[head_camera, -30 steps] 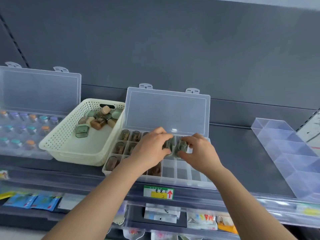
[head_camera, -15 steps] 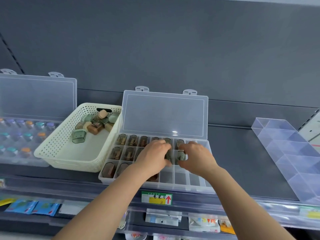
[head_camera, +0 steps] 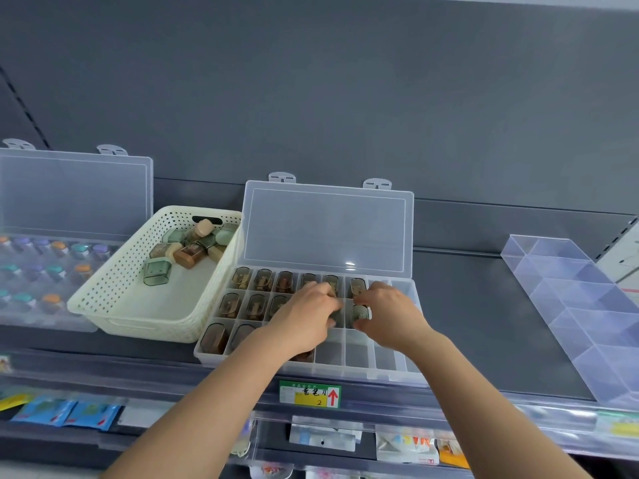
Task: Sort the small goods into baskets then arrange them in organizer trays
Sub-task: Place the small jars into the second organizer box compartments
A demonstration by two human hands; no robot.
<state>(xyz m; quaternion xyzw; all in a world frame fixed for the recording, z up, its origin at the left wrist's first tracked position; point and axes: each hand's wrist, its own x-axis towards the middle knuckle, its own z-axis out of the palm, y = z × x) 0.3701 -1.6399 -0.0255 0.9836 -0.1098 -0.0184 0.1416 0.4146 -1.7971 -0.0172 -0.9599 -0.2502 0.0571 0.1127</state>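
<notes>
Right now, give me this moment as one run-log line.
phase: filling organizer tray | left hand: pinches green case | right hand: pinches second green case

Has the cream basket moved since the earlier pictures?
No. The cream basket still sits against the left side of the open organizer box; only the camera shifted.

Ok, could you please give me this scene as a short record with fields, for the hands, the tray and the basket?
left hand: pinches a green case at the middle row
right hand: pinches a second green case beside it
organizer tray: lid open; brown cases on the left, front right compartments empty
basket: left of the tray, holds several loose cases
other: filled organizer box far left; clear divider tray at right
</notes>
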